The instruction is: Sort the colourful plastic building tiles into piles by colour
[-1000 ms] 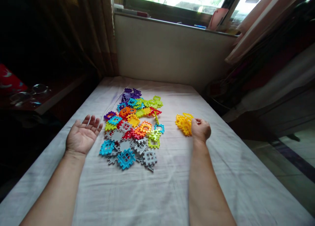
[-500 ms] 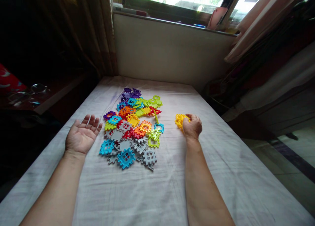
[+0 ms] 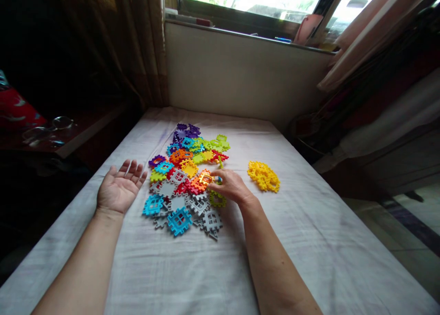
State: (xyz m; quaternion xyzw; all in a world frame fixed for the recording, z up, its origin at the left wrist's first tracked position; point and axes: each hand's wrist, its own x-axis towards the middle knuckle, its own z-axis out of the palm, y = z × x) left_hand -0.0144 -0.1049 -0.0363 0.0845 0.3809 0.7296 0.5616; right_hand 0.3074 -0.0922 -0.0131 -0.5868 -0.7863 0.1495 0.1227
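A mixed pile of notched plastic pieces in several colours lies on the bedsheet (image 3: 165, 278). My right hand (image 3: 228, 184) is over the pile's right side, thumb and fingertips apart at the edge of a yellow window piece (image 3: 206, 179) that rests on an orange one. Gripping of that piece is not visible. Palm up, my left hand (image 3: 120, 189) rests on the sheet left of the pile, fingers spread and nothing in it. To the right, yellow pieces (image 3: 264, 176) form a separate heap. Blue pieces (image 3: 179, 221) and grey pieces (image 3: 211, 219) are at the pile's near end.
A pale wall (image 3: 240, 72) and a window sill stand behind the sheet. Glasses (image 3: 62, 122) sit on a dark shelf at the left, beside a red patterned item (image 3: 17, 111). Curtains and hanging cloth (image 3: 364, 35) flank the sides.
My right hand has moved left from the yellow heap to the pile, and its fingers have let go of the yellow pieces. The view has shifted slightly; my left hand stays open.
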